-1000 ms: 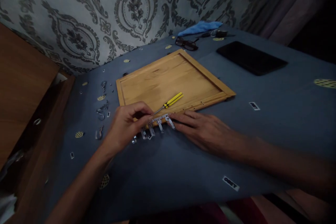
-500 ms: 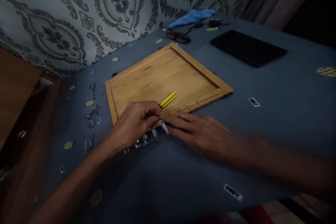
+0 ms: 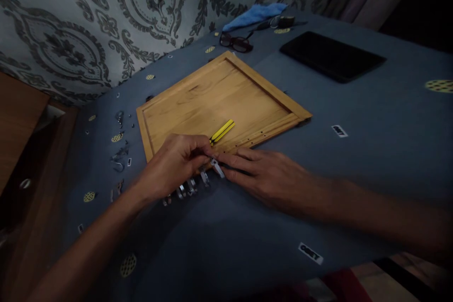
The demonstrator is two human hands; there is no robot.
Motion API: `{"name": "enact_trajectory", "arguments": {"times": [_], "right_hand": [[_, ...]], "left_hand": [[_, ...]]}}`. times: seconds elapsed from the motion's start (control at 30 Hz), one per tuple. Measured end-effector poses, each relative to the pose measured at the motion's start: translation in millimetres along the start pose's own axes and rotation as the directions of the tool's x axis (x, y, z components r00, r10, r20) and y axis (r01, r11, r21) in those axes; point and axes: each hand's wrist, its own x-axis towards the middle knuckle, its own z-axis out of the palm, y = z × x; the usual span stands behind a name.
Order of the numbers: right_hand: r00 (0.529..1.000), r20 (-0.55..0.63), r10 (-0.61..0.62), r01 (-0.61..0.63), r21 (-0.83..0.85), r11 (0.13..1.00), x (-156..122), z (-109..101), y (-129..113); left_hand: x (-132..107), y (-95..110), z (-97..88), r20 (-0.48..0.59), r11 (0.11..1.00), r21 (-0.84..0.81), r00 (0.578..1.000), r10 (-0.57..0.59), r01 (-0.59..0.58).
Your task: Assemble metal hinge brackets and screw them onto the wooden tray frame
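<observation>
At the near edge of a wooden panel (image 3: 212,99) on a blue sheet (image 3: 354,160), the left hand (image 3: 177,163) pinches a small metal fitting (image 3: 216,167) while the right hand (image 3: 269,179), fingers flat, steadies it, apparently lining it up, which calls for a fine, steady grip.

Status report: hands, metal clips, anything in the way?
Left hand pinches a metal clip at near edge of wooden panel. Right hand flat, fingers touching it. Yellow screwdriver lies close behind.
</observation>
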Motion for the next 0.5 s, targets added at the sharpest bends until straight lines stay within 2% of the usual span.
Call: {"name": "enact_trajectory", "arguments": {"times": [0.23, 0.5], "right_hand": [[0.999, 0.037, 0.014, -0.013, -0.028, 1.000, 1.8, -3.2, -0.9], [1.000, 0.029, 0.004, -0.003, -0.031, 1.000, 1.4, -2.2, -0.2]], "left_hand": [[0.4, -2.5, 0.4, 0.048, 0.999, 0.042, 0.999, -0.012, 0.010], [0.8, 3.5, 0.5, 0.036, 0.993, 0.118, 0.999, -0.007, 0.002]]}}
